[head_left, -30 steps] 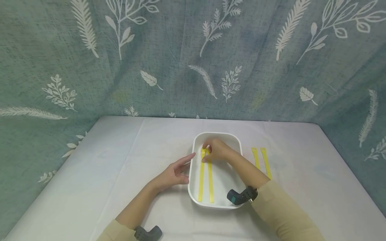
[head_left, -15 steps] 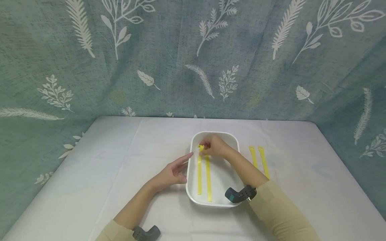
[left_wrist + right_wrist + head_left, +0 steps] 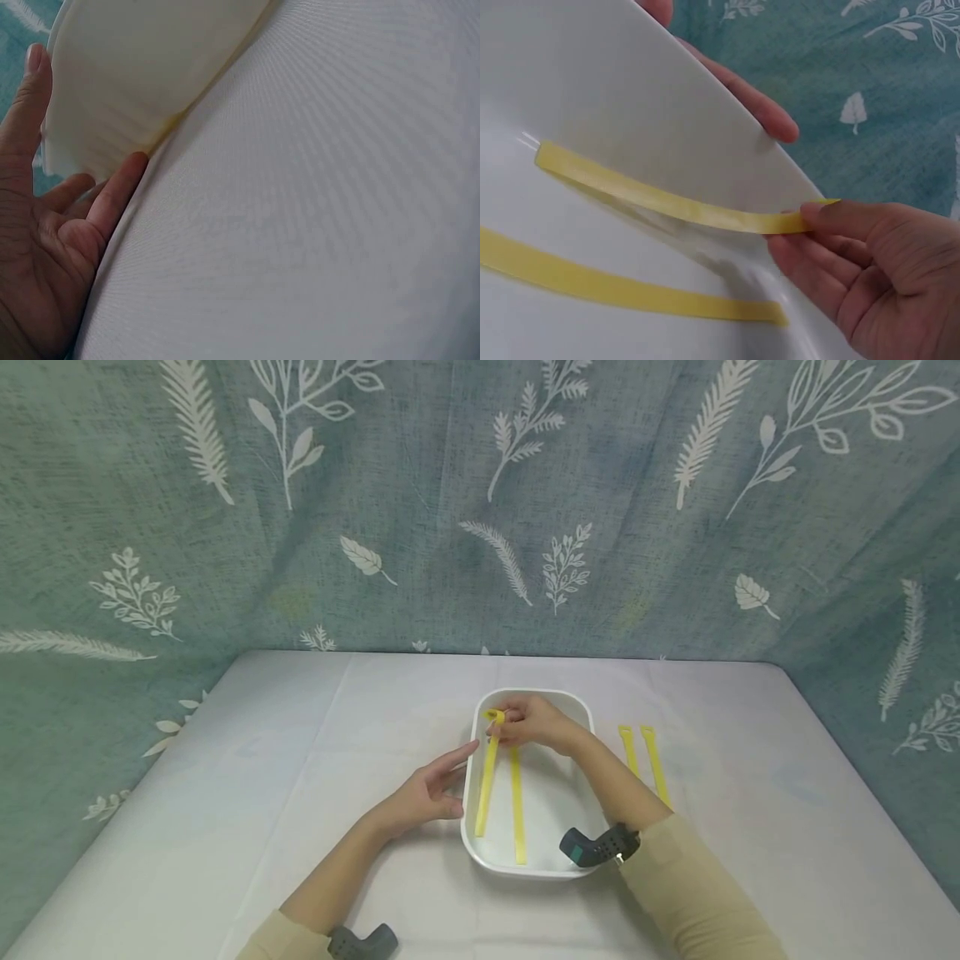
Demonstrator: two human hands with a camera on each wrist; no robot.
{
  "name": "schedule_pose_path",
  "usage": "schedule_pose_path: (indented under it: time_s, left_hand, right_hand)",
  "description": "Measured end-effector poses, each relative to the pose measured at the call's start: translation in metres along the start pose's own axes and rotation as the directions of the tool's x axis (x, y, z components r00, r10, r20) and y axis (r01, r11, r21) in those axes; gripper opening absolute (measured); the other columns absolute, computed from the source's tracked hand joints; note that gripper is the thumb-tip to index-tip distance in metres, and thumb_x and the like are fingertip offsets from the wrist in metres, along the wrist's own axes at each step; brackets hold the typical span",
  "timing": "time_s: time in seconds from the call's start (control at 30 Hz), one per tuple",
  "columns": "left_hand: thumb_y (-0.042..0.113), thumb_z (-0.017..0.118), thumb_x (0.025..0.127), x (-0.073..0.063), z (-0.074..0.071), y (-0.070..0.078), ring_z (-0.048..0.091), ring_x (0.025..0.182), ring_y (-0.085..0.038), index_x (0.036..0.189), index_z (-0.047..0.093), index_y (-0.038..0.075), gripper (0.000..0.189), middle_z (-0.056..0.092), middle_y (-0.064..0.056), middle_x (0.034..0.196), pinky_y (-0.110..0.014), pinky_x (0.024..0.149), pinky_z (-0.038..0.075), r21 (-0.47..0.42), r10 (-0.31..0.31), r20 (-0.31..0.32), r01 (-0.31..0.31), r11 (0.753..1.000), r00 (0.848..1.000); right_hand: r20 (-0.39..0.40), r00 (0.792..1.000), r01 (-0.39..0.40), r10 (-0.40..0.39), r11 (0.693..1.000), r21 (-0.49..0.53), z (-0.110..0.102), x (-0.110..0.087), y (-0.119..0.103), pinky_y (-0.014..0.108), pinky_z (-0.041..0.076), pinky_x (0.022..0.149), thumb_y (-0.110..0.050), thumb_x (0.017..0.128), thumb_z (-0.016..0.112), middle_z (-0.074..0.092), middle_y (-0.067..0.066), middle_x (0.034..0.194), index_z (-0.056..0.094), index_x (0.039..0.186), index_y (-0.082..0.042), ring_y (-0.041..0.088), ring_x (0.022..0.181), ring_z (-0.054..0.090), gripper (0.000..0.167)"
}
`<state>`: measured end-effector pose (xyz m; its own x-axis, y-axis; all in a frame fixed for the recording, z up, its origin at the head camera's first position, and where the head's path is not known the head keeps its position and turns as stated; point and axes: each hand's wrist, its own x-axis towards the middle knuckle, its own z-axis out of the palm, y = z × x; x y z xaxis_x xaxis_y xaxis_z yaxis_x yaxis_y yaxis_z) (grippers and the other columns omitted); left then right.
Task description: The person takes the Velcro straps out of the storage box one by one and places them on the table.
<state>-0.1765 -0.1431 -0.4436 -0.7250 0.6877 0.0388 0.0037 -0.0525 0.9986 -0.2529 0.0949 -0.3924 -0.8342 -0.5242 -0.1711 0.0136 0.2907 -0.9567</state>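
Note:
A white rectangular tray (image 3: 551, 806) stands on the table. Inside it, my right hand (image 3: 538, 725) pinches the upper end of a yellow strip (image 3: 486, 789), whose far end has a loop or wider head. In the right wrist view, thumb and fingers grip this strip (image 3: 667, 202), which bows slightly and is raised off the tray floor along part of its length. A second yellow strip (image 3: 518, 814) lies flat beside it, its top hidden behind the right hand. My left hand (image 3: 423, 795) rests against the tray's left wall with fingers spread; the left wrist view shows its fingertips touching the outside.
Two more yellow strips, a nearer one (image 3: 628, 748) and another (image 3: 655, 760), lie on the white table to the right of the tray, partly behind the right forearm. A patterned green-blue cloth (image 3: 420, 527) hangs behind the table.
The left strip in the tray has been lifted at its upper end by my right hand and now tilts, its lower end shifted left and up. The left hand stays at the tray wall.

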Motion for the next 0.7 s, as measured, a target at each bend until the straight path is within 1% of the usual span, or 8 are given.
schedule_pose_path:
  time_s: [0.07,0.1,0.23,0.37,0.53,0.63,0.7]
  left_hand:
    - [0.026,0.077,0.079,0.0,0.0,0.0,0.015,0.142,-0.039,0.152,0.017,0.009,0.096,0.005,-0.007,0.16,-0.038,0.096,0.05,-0.002,-0.003,0.0,0.003,1.0,1.0]
    - [0.025,0.077,0.08,0.0,0.0,0.0,0.015,0.142,-0.04,0.152,0.017,0.009,0.095,0.005,-0.008,0.16,-0.038,0.096,0.05,-0.002,-0.002,0.002,0.002,1.0,1.0]
    - [0.023,0.075,0.081,0.001,-0.001,-0.001,0.015,0.142,-0.04,0.152,0.016,0.008,0.093,0.006,-0.009,0.16,-0.039,0.096,0.05,-0.002,-0.001,0.005,0.001,1.0,1.0]
    - [0.021,0.075,0.081,0.0,0.0,0.001,0.015,0.143,-0.038,0.152,0.017,0.01,0.092,0.007,-0.008,0.16,-0.039,0.096,0.05,0.004,-0.014,0.0,0.014,1.0,1.0]
    - [0.017,0.075,0.082,0.0,-0.001,0.001,0.015,0.143,-0.037,0.152,0.017,0.01,0.091,0.007,-0.008,0.16,-0.039,0.096,0.05,-0.003,-0.014,0.003,0.014,1.0,1.0]
    - [0.019,0.075,0.082,0.0,-0.002,-0.001,0.016,0.143,-0.038,0.152,0.017,0.009,0.092,0.007,-0.009,0.159,-0.039,0.095,0.05,-0.014,-0.005,0.011,0.005,1.0,1.0]
    - [0.02,0.076,0.081,0.0,-0.002,-0.001,0.017,0.142,-0.038,0.152,0.016,0.009,0.093,0.006,-0.01,0.159,-0.04,0.095,0.051,-0.022,0.0,0.014,0.0,1.0,1.0]
  right_hand:
    - [0.027,0.999,0.022,-0.024,0.997,0.068,-0.002,-0.002,-0.001,0.038,0.057,0.083,-0.003,0.089,0.062,0.068,0.019,0.11,0.05,0.129,0.005,0.022,0.094,0.068,0.043]
    - [0.036,0.999,0.028,-0.031,0.995,0.095,-0.004,-0.002,-0.001,0.038,0.057,0.083,-0.003,0.089,0.062,0.067,0.018,0.111,0.049,0.131,0.004,0.021,0.093,0.069,0.044]
    - [0.047,0.998,0.042,-0.052,0.98,0.193,-0.009,-0.005,-0.003,0.033,0.059,0.078,0.0,0.087,0.063,0.069,0.013,0.109,0.047,0.136,-0.003,0.018,0.086,0.07,0.052]
    - [0.05,0.997,0.038,-0.055,0.959,0.281,-0.012,-0.008,-0.005,0.028,0.058,0.072,0.002,0.087,0.063,0.07,0.009,0.109,0.044,0.141,-0.009,0.019,0.085,0.07,0.058]
    - [0.051,0.998,0.023,-0.044,0.934,0.356,-0.015,-0.01,-0.006,0.028,0.059,0.069,0.006,0.088,0.06,0.068,0.008,0.115,0.042,0.143,-0.009,0.019,0.084,0.07,0.06]
    - [0.051,0.998,0.02,-0.042,0.928,0.373,-0.016,-0.01,-0.006,0.027,0.059,0.067,0.007,0.088,0.059,0.064,0.009,0.123,0.044,0.141,-0.005,0.017,0.082,0.07,0.056]
    - [0.069,0.996,0.025,-0.054,0.928,0.371,-0.016,-0.011,-0.007,0.027,0.059,0.068,0.008,0.087,0.059,0.058,0.01,0.131,0.043,0.141,-0.003,0.016,0.084,0.069,0.057]
